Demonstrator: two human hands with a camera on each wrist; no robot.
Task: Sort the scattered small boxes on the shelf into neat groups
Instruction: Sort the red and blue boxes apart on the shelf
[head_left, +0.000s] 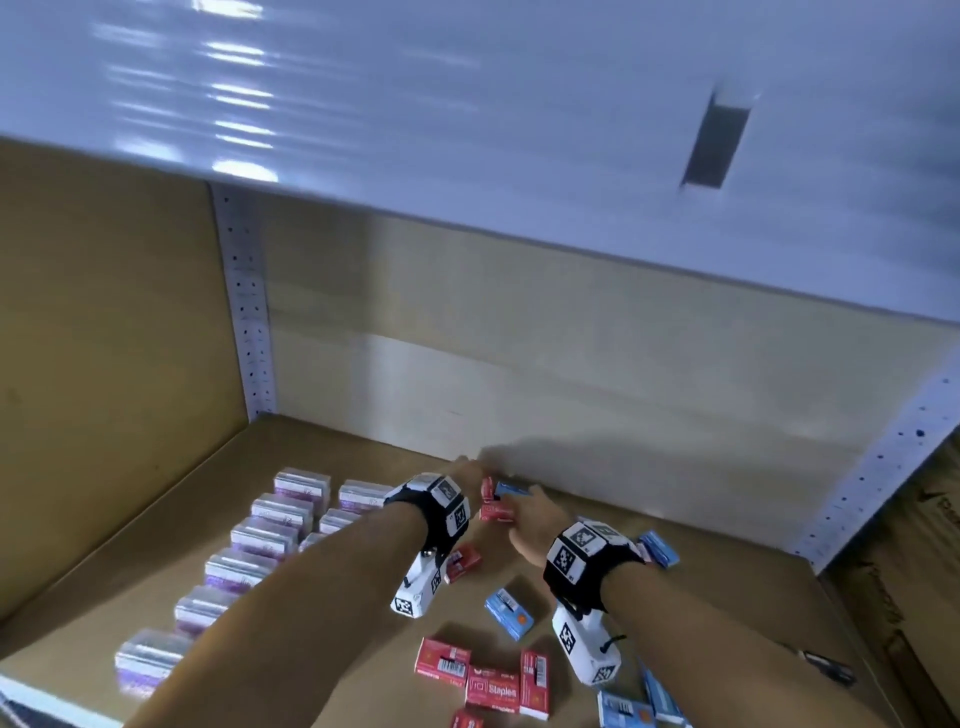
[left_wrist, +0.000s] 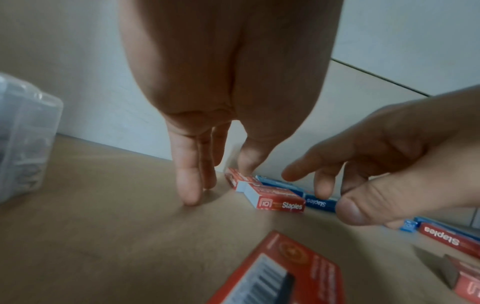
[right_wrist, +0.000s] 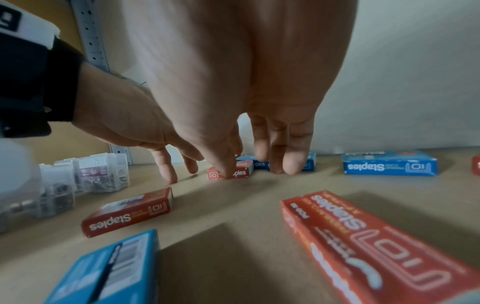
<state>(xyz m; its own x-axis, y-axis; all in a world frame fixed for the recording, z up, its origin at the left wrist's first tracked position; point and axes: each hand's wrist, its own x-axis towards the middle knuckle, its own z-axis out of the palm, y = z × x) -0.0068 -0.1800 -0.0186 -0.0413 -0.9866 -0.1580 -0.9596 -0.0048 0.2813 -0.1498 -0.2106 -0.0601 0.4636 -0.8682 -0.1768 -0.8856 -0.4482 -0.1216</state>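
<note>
Both hands (head_left: 524, 519) reaching red box (left_wrist: 279, 200), blue box (left_wrist: 315, 200).

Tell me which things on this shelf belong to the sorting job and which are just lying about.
Job:
- red staple boxes, scattered
- blue staple boxes, scattered
- left hand and right hand, reaching to the red and blue boxes by the back wall

Lying about:
- clear plastic boxes, already in rows on the left
- dark small object at the right edge, too blurred to identify
</note>
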